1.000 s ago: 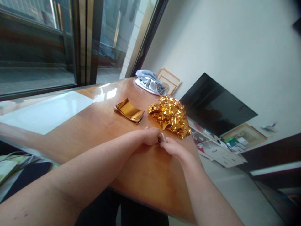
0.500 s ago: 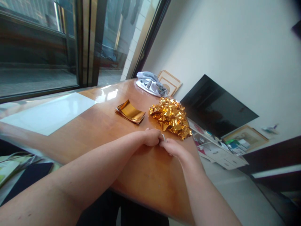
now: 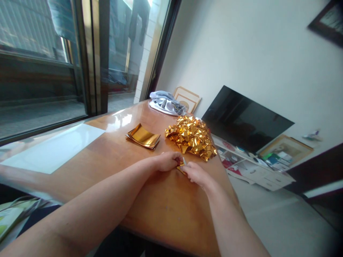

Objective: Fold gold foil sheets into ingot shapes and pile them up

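A small piece of gold foil (image 3: 182, 167) is pinched between the left hand (image 3: 167, 161) and the right hand (image 3: 195, 174), which meet fingertip to fingertip on the wooden table (image 3: 112, 157), near its right edge and just on the near side of the foil heap (image 3: 190, 137). The fingers of both hands are curled together and closed on the piece. Most of it is hidden by the fingers; only a gold sliver and a pale edge can be seen between them.

The piece is judged to be very light and thin, holding any crease put into it, and easily torn or dented if squeezed hard. Its glossy face is likely to be slippery, so it is best taken by its edges or at a fold, between thumb and fingertips, with light pressure, and steadied against the tabletop.

The heap, crumpled and shiny, lies just beyond the hands. To its left, apart from it, a short stack of flat gold sheets (image 3: 143, 136) rests with its ends curled up. A white sheet (image 3: 53, 150) lies at the left of the table beside the window (image 3: 40, 71). A bundle of grey cloth (image 3: 164, 102) sits at the far end, with a picture frame (image 3: 187, 99) behind it. A dark screen (image 3: 243, 121) leans against the wall at the right.
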Tool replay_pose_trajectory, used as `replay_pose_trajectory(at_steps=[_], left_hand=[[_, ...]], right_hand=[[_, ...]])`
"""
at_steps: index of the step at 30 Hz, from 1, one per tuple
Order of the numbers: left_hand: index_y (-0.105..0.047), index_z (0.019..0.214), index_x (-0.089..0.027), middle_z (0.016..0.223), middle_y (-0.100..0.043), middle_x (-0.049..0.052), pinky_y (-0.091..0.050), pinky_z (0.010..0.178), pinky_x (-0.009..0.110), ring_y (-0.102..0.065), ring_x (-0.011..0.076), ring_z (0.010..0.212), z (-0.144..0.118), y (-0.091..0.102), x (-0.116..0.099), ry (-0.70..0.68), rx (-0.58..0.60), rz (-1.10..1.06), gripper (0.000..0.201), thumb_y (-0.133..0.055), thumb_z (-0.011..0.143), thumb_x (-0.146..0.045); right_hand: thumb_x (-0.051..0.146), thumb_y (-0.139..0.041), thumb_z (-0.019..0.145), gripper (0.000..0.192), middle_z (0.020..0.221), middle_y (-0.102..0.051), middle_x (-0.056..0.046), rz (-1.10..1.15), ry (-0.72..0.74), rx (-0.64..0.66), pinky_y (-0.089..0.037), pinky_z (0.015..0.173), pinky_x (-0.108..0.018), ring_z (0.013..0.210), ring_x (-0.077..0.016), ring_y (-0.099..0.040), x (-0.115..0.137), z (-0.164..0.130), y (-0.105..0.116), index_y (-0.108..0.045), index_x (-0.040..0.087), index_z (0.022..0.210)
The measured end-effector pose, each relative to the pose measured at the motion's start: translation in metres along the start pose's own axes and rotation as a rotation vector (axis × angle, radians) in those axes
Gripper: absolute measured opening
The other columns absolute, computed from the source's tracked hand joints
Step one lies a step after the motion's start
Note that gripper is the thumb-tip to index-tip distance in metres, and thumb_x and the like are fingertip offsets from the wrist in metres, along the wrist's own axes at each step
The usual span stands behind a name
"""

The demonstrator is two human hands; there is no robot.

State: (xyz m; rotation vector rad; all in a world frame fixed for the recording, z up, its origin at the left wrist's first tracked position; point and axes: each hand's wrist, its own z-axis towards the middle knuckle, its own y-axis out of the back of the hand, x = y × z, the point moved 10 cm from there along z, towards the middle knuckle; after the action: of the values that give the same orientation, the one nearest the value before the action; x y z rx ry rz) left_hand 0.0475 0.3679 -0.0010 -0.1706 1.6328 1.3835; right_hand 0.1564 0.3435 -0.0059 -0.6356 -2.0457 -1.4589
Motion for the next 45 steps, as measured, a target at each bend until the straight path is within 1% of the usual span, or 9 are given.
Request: replay_pose_trajectory(at_steps=[4, 10, 12, 16, 19, 23, 33, 40, 45], left_hand=[[-0.067, 0.102, -0.024, 0.098, -0.073, 0.0, -0.049, 0.078, 0.026, -0.066, 0.0183, 0.089, -0.003, 0.004, -0.003, -0.012, -0.061, 0.045, 0.024, -0.052, 0.084, -0.025], [-0.068, 0.096, -0.026, 0.095, -0.071, -0.001, -0.046, 0.078, 0.026, -0.064, 0.0189, 0.089, -0.006, 0.002, -0.014, -0.114, -0.104, 0.205, 0.018, -0.06, 0.081, -0.022], [-0.069, 0.096, -0.027, 0.097, -0.07, 0.0, -0.045, 0.081, 0.026, -0.063, 0.0192, 0.093, -0.007, 0.001, -0.018, -0.152, -0.114, 0.249, 0.017, -0.06, 0.082, -0.023], [-0.071, 0.095, -0.029, 0.102, -0.067, 0.002, -0.045, 0.082, 0.028, -0.062, 0.0193, 0.095, -0.008, 0.002, -0.023, -0.169, -0.135, 0.308, 0.016, -0.057, 0.088, -0.026], [-0.072, 0.095, -0.03, 0.104, -0.066, 0.002, -0.042, 0.079, 0.03, -0.06, 0.0212, 0.099, -0.01, 0.0, -0.03, -0.174, -0.126, 0.369, 0.019, -0.055, 0.089, -0.025], [-0.072, 0.092, -0.03, 0.1, -0.068, 0.002, -0.038, 0.078, 0.033, -0.058, 0.0233, 0.101, -0.011, -0.003, -0.038, -0.186, -0.111, 0.45, 0.021, -0.054, 0.09, -0.022], [-0.071, 0.092, -0.029, 0.094, -0.069, 0.001, -0.032, 0.077, 0.035, -0.058, 0.0223, 0.094, -0.013, -0.004, -0.043, -0.211, -0.125, 0.521, 0.019, -0.053, 0.09, -0.022], [-0.071, 0.09, -0.028, 0.094, -0.069, 0.002, -0.03, 0.075, 0.035, -0.058, 0.0221, 0.093, -0.012, -0.005, -0.042, -0.211, -0.123, 0.519, 0.018, -0.053, 0.089, -0.022], [-0.07, 0.091, -0.028, 0.095, -0.069, 0.002, -0.031, 0.075, 0.035, -0.058, 0.0222, 0.094, -0.012, -0.005, -0.043, -0.207, -0.121, 0.52, 0.018, -0.053, 0.089, -0.023]], right_hand=[[0.037, -0.056, 0.081, 0.02, 0.064, -0.053, 0.003, 0.258, 0.003, -0.058, -0.035, 0.052, -0.021, 0.055, -0.0103, -0.046, -0.018, -0.008, 0.007, -0.051, 0.019, 0.072], [0.038, -0.055, 0.08, 0.02, 0.062, -0.049, 0.006, 0.519, 0.022, -0.272, -0.025, 0.046, -0.021, 0.05, -0.0084, -0.037, -0.05, -0.007, 0.031, -0.047, 0.021, 0.073], [0.037, -0.056, 0.079, 0.019, 0.064, -0.05, 0.005, 0.47, 0.04, -0.326, -0.027, 0.048, -0.022, 0.052, -0.0094, -0.039, -0.056, -0.005, 0.037, -0.049, 0.021, 0.074], [0.035, -0.056, 0.08, 0.016, 0.066, -0.056, 0.003, 0.204, 0.092, -0.392, -0.032, 0.054, -0.023, 0.06, -0.0129, -0.048, -0.057, -0.002, 0.039, -0.055, 0.021, 0.074], [0.033, -0.056, 0.081, 0.015, 0.066, -0.06, 0.002, 0.035, 0.083, -0.393, -0.031, 0.055, -0.022, 0.062, -0.0138, -0.051, -0.058, -0.001, 0.034, -0.057, 0.021, 0.072], [0.032, -0.054, 0.083, 0.018, 0.066, -0.063, 0.001, -0.076, 0.065, -0.371, -0.029, 0.053, -0.023, 0.06, -0.0136, -0.053, -0.056, -0.001, 0.03, -0.059, 0.021, 0.069], [0.036, -0.061, 0.082, 0.019, 0.063, -0.065, 0.0, -0.048, 0.064, -0.327, -0.027, 0.051, -0.022, 0.058, -0.0132, -0.054, -0.051, 0.0, 0.024, -0.066, 0.02, 0.073], [0.032, -0.064, 0.08, 0.013, 0.062, -0.062, 0.002, -0.022, 0.1, -0.322, -0.027, 0.051, -0.022, 0.056, -0.0124, -0.053, -0.046, 0.002, 0.017, -0.064, 0.02, 0.076], [0.03, -0.063, 0.081, 0.01, 0.063, -0.061, 0.003, -0.088, 0.147, -0.37, -0.025, 0.051, -0.023, 0.056, -0.0121, -0.05, -0.034, -0.003, 0.016, -0.06, 0.022, 0.076]])
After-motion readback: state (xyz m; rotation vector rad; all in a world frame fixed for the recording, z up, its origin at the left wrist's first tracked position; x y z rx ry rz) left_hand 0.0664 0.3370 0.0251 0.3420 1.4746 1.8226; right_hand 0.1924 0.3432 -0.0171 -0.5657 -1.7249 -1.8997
